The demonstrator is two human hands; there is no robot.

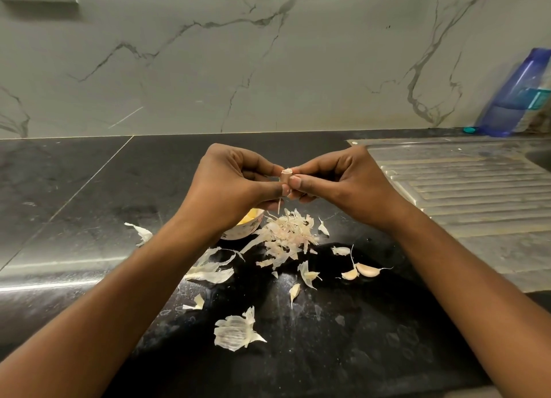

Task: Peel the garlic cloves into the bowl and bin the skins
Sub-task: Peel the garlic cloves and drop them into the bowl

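Mid-peel, held up off the counter!
The left hand (235,183) and right hand (337,186) pinch the small pale part-skinned garlic clove (285,175) together, long axis upright; it hangs just above-right of the little white bowl (242,233); left wrist overhangs that bowl, so left is nearer.

bowl (244,226) left of skin pile (287,233), cloves (362,271) right, bottle (512,96) probably behind drainboard (465,195)
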